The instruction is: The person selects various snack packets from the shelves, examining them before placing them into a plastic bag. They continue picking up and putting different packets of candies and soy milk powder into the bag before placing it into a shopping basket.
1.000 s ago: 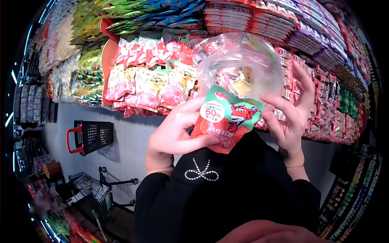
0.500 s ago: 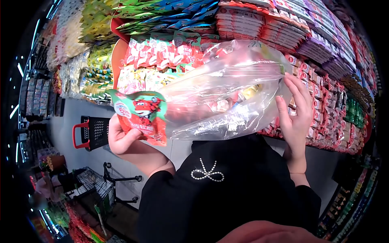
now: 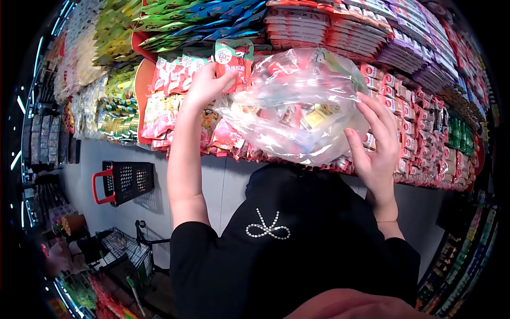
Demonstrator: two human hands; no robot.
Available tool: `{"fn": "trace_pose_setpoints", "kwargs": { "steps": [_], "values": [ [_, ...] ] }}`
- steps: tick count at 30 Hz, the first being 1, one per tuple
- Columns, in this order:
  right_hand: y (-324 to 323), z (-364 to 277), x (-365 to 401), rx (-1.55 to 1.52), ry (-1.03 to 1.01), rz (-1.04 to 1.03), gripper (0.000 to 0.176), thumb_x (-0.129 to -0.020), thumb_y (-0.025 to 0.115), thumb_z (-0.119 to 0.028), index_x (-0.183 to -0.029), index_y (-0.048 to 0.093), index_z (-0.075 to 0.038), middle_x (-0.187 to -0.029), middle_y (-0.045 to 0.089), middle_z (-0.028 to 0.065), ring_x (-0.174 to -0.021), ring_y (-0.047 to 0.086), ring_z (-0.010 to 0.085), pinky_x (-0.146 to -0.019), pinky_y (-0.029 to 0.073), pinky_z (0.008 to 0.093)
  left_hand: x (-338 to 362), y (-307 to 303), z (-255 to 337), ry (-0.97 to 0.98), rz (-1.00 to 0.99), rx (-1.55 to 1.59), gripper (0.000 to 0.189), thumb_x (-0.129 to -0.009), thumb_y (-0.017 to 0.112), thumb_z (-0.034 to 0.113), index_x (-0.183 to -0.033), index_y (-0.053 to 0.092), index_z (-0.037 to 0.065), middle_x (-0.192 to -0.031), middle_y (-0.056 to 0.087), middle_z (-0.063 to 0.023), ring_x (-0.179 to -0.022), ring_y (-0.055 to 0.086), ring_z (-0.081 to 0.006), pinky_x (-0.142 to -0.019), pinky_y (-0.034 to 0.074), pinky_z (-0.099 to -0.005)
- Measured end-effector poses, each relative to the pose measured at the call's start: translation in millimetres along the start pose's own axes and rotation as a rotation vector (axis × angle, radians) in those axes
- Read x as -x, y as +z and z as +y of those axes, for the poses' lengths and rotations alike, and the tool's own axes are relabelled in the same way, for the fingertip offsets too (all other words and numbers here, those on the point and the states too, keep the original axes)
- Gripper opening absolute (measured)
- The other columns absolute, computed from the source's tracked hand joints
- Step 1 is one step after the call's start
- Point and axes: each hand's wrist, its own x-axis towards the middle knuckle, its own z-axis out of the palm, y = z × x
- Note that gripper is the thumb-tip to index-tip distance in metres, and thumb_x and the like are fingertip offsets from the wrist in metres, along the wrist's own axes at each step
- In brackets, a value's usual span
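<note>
Nearest, one matte black shirt point(image 3: 308, 228) with a single looped bow point(image 3: 268, 229) of glittering beads, well below all the fingers. Then the right hand point(image 3: 378, 143), with half-curled fingers spaced from the thumb and tips against the edge of one bag point(image 3: 297, 125); any grip on the film impossible to tell. Thin, crinkled, clear plastic, spread between both hands, with one yellow piece point(image 3: 321, 116) left of the right fingertips, among wrapped bits too blurred to count. Farther off, the left hand point(image 3: 206, 87), clasping one pouch point(image 3: 236, 58), glossy, flat, green over red, upright, with the thumb across its lower front and the other fingertips hidden; most of it above and right of that thumb. Just left of those fingers, red pouches point(image 3: 171, 74) in an overlapping row; below, plump pink packs point(image 3: 158, 114); above, layered green packs point(image 3: 175, 18) and blue packs point(image 3: 234, 21), all too crowded to count. Far below the left fingers, one perforated black basket point(image 3: 127, 181) with a smooth red handle.
</note>
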Motion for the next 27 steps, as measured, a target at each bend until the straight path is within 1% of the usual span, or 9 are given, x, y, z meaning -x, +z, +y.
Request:
{"fn": "trace_pose_setpoints", "kwargs": {
  "steps": [5, 7, 9, 11, 12, 21, 23, 25, 27],
  "values": [
    [-4.2, 9.7, 5.3, 0.033, 0.03, 0.062, 0.036, -0.068, 0.067, -0.004, -0.102, 0.055, 0.004, -0.107, 0.056, 0.0128, -0.099, 0.051, 0.0283, -0.088, 0.038, 0.0373, -4.7, 5.3, -20.7, 0.042, -0.023, 0.192, 0.036, -0.075, 0.063, 0.034, -0.078, 0.06, -0.002, -0.069, 0.061, -0.0108, -0.061, 0.055, -0.0163, -0.06, 0.044, -0.0298],
    [-3.3, 9.3, 5.6, -0.005, 0.053, 0.095, 0.037, -0.067, 0.067, -0.004, -0.101, 0.056, 0.004, -0.106, 0.057, 0.0125, -0.098, 0.052, 0.0282, -0.089, 0.038, 0.0372, -6.0, -0.1, -25.8, -0.025, -0.008, -0.054, 0.037, -0.076, 0.062, 0.034, -0.074, 0.058, -0.003, -0.064, 0.058, -0.0114, -0.061, 0.054, -0.0167, -0.06, 0.043, -0.0302],
    [-2.4, 7.5, 4.8, 0.002, 0.048, 0.089, 0.037, -0.067, 0.067, -0.004, -0.101, 0.056, 0.004, -0.107, 0.056, 0.0126, -0.098, 0.052, 0.0281, -0.088, 0.038, 0.0365, -4.3, 4.9, -23.5, -0.007, 0.033, -0.106, 0.039, -0.077, 0.06, 0.035, -0.07, 0.054, -0.002, -0.063, 0.057, -0.0136, -0.061, 0.056, -0.0218, -0.06, 0.043, -0.0341],
    [-2.5, 4.7, 2.1, 0.012, 0.002, 0.054, 0.036, -0.068, 0.067, -0.006, -0.101, 0.056, 0.003, -0.107, 0.056, 0.0128, -0.098, 0.051, 0.0281, -0.087, 0.038, 0.0358, -5.3, 11.1, -19.7, 0.147, 0.036, -0.139, 0.041, -0.078, 0.059, 0.037, -0.07, 0.052, -0.002, -0.064, 0.057, -0.0161, -0.063, 0.057, -0.0291, -0.061, 0.043, -0.0387],
    [-2.1, 4.1, 2.2, 0.012, 0.001, 0.052, 0.036, -0.068, 0.067, -0.006, -0.101, 0.056, 0.003, -0.107, 0.056, 0.0128, -0.098, 0.051, 0.0281, -0.087, 0.038, 0.0358, -5.9, 10.8, -15.9, 0.132, -0.008, -0.243, 0.042, -0.078, 0.058, 0.04, -0.073, 0.053, -0.001, -0.068, 0.058, -0.0183, -0.068, 0.057, -0.0341, -0.062, 0.043, -0.0419],
    [-2.8, 3.4, 2.7, 0.028, -0.039, 0.036, 0.038, -0.068, 0.067, -0.008, -0.102, 0.055, 0.003, -0.108, 0.056, 0.0127, -0.098, 0.05, 0.0287, -0.086, 0.038, 0.0358, -3.0, 8.8, 1.9, 0.143, 0.128, -0.737, 0.048, -0.075, 0.056, 0.051, -0.077, 0.056, 0.003, -0.072, 0.06, -0.0155, -0.069, 0.059, -0.0331, -0.059, 0.046, -0.0418],
    [-3.6, 6.0, 4.3, 0.034, -0.055, 0.037, 0.038, -0.067, 0.067, -0.008, -0.102, 0.055, 0.003, -0.109, 0.055, 0.0124, -0.099, 0.05, 0.0289, -0.087, 0.038, 0.0359, 11.0, -1.3, 6.7, 0.283, 0.574, -0.583, 0.035, -0.078, 0.059, 0.039, -0.077, 0.057, 0.004, -0.069, 0.059, -0.0125, -0.064, 0.058, -0.0288, -0.055, 0.045, -0.0382],
    [-4.2, 6.4, 3.6, 0.044, -0.047, 0.037, 0.039, -0.067, 0.067, -0.008, -0.102, 0.056, 0.002, -0.109, 0.055, 0.0123, -0.099, 0.05, 0.0289, -0.087, 0.038, 0.036, 47.0, -13.7, 39.3, 0.491, 0.8, -0.235, 0.018, -0.077, 0.063, 0.021, -0.075, 0.058, 0.004, -0.066, 0.056, -0.009, -0.06, 0.056, -0.0237, -0.052, 0.043, -0.0343],
    [-3.8, 5.6, 2.9, 0.058, -0.037, 0.029, 0.039, -0.067, 0.067, -0.008, -0.102, 0.056, 0.002, -0.109, 0.055, 0.0122, -0.099, 0.05, 0.029, -0.087, 0.038, 0.0361, 96.2, -7.2, 77.4, 0.637, 0.625, 0.003, 0.01, -0.072, 0.066, 0.008, -0.074, 0.058, 0.004, -0.066, 0.055, -0.0069, -0.061, 0.055, -0.0205, -0.053, 0.043, -0.0313]
  ]
}}
